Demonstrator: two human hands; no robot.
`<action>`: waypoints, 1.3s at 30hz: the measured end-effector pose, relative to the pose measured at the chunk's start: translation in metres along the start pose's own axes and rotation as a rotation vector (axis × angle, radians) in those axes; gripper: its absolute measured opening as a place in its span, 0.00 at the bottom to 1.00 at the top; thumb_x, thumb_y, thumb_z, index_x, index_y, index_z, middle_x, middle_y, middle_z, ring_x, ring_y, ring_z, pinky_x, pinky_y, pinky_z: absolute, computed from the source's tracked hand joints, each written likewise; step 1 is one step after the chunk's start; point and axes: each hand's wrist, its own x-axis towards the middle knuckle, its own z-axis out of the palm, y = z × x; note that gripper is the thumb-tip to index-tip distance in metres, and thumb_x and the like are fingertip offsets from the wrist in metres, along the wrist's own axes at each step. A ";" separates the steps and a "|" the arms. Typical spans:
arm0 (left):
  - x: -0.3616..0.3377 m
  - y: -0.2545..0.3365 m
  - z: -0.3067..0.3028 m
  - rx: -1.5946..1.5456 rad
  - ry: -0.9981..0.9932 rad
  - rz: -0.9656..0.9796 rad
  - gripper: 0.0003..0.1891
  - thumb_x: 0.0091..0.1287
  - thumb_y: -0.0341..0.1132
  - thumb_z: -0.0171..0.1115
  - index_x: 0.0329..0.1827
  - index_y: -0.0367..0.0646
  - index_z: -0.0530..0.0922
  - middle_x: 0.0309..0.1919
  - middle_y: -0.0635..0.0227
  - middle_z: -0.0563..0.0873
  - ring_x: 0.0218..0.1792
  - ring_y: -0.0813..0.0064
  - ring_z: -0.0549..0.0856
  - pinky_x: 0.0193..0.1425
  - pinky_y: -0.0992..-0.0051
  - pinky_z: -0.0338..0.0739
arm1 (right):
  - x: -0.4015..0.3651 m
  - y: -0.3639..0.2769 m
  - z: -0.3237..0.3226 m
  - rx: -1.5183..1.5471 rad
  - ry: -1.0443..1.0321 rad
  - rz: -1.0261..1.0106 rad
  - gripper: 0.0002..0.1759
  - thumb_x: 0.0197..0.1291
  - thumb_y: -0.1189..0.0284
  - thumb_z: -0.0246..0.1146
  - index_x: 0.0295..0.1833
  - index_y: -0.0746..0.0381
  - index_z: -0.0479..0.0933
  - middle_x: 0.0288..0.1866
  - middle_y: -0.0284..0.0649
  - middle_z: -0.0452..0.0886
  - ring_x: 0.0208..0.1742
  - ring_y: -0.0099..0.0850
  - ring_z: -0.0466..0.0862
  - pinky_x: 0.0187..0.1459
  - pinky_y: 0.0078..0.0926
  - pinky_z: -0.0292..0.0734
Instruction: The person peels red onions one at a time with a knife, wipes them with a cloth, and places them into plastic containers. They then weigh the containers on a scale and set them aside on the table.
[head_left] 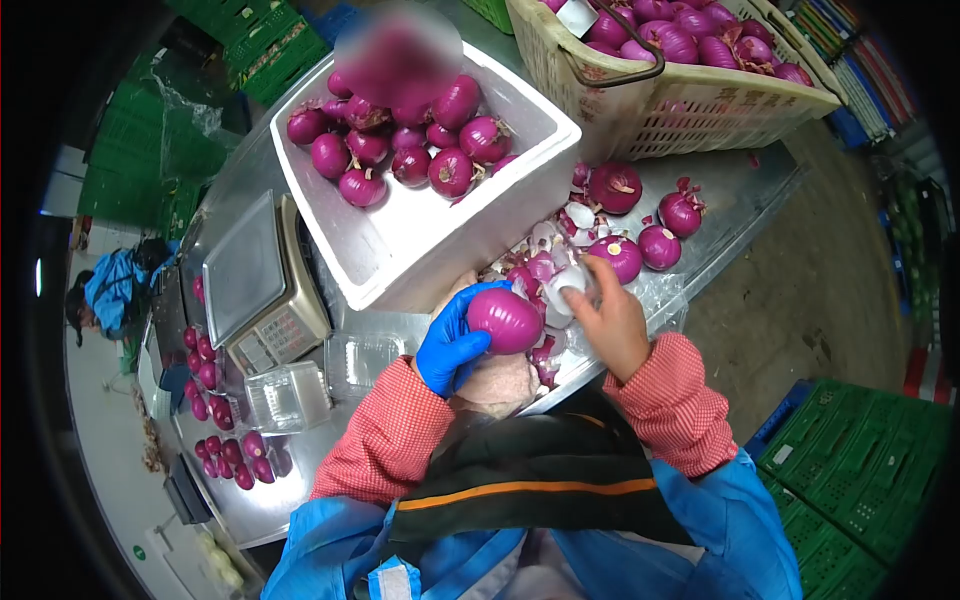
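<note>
My left hand [455,343], in a blue glove, grips a large, smooth red onion [508,321] above the steel table. Beside it my bare right hand [612,318] has its thumb and fingers closed on a pale, translucent piece of onion skin [568,290]. Loose peelings [541,266] in white and purple lie heaped behind and under both hands. Just beyond the right hand sit several red onions, among them one with a pale cut end [616,259] and a darker one [615,188]. A pinkish cloth [497,386] lies beneath the held onion.
A white foam box [455,245] holds several red onions; a blurred patch hides some. Behind it stands a cream plastic crate [690,115] of onions. To the left are a scale [280,325], clear plastic trays [288,398] and packed onions [237,462]. Green crates [860,460] stand at right.
</note>
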 end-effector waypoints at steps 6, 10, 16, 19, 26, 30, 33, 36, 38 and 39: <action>0.007 0.003 0.025 -0.214 -0.011 -0.147 0.42 0.59 0.39 0.74 0.75 0.42 0.61 0.68 0.59 0.72 0.65 0.62 0.77 0.65 0.59 0.78 | -0.009 -0.024 -0.009 0.402 -0.387 -0.125 0.27 0.64 0.60 0.66 0.64 0.61 0.74 0.54 0.53 0.83 0.55 0.44 0.84 0.55 0.36 0.78; 0.001 -0.001 0.015 0.249 -0.027 -0.025 0.39 0.63 0.44 0.71 0.74 0.41 0.63 0.67 0.57 0.71 0.66 0.62 0.75 0.70 0.65 0.73 | -0.013 -0.025 -0.004 0.234 -0.270 -0.315 0.23 0.62 0.61 0.67 0.60 0.60 0.78 0.49 0.48 0.84 0.47 0.44 0.86 0.49 0.35 0.80; 0.002 -0.006 0.029 0.682 0.059 0.135 0.44 0.50 0.40 0.79 0.71 0.37 0.67 0.58 0.57 0.78 0.60 0.60 0.79 0.68 0.65 0.71 | -0.014 -0.032 -0.012 -0.088 -0.185 -0.403 0.16 0.59 0.64 0.67 0.48 0.61 0.79 0.41 0.44 0.84 0.37 0.43 0.85 0.38 0.37 0.80; -0.001 0.003 0.042 0.706 0.037 0.193 0.47 0.47 0.40 0.80 0.72 0.37 0.66 0.58 0.55 0.79 0.60 0.59 0.79 0.68 0.64 0.70 | -0.010 -0.014 -0.002 -0.114 -0.119 -0.341 0.14 0.59 0.65 0.67 0.47 0.61 0.79 0.38 0.42 0.83 0.37 0.43 0.85 0.38 0.36 0.79; -0.001 0.006 0.034 0.720 -0.069 0.095 0.52 0.46 0.38 0.81 0.75 0.41 0.62 0.61 0.56 0.77 0.64 0.61 0.77 0.72 0.65 0.67 | 0.007 -0.018 -0.020 0.391 -0.528 -0.253 0.19 0.60 0.68 0.70 0.54 0.63 0.77 0.45 0.35 0.74 0.43 0.25 0.74 0.43 0.23 0.73; -0.001 0.006 0.028 0.724 -0.155 0.015 0.50 0.48 0.37 0.81 0.75 0.43 0.62 0.63 0.55 0.76 0.66 0.61 0.76 0.73 0.65 0.67 | 0.015 -0.014 -0.022 0.416 -0.656 -0.184 0.20 0.57 0.66 0.72 0.50 0.64 0.76 0.41 0.37 0.75 0.43 0.28 0.76 0.44 0.26 0.74; -0.002 0.010 0.029 0.756 -0.163 -0.004 0.48 0.49 0.36 0.80 0.75 0.44 0.63 0.64 0.55 0.76 0.67 0.61 0.76 0.72 0.65 0.68 | 0.015 -0.012 -0.021 0.465 -0.672 -0.119 0.19 0.56 0.67 0.72 0.48 0.64 0.76 0.37 0.35 0.75 0.38 0.24 0.75 0.41 0.24 0.73; -0.002 0.008 0.032 0.819 -0.153 0.137 0.47 0.49 0.36 0.79 0.74 0.44 0.64 0.63 0.56 0.77 0.66 0.61 0.76 0.72 0.66 0.68 | 0.011 -0.017 -0.015 0.503 -0.620 -0.122 0.18 0.56 0.69 0.72 0.48 0.64 0.76 0.34 0.34 0.76 0.36 0.21 0.74 0.39 0.23 0.73; -0.003 0.006 0.030 0.885 -0.120 0.127 0.46 0.50 0.36 0.79 0.73 0.43 0.66 0.63 0.56 0.77 0.65 0.61 0.77 0.71 0.66 0.68 | 0.012 -0.017 -0.012 0.479 -0.628 -0.121 0.17 0.57 0.70 0.71 0.48 0.64 0.76 0.33 0.33 0.77 0.36 0.20 0.75 0.38 0.23 0.72; -0.002 0.005 0.028 0.920 -0.104 0.124 0.45 0.50 0.37 0.79 0.73 0.42 0.66 0.62 0.56 0.78 0.65 0.61 0.77 0.71 0.66 0.69 | 0.012 -0.017 -0.013 0.451 -0.640 -0.118 0.16 0.57 0.70 0.71 0.47 0.65 0.76 0.33 0.33 0.78 0.36 0.20 0.76 0.38 0.23 0.72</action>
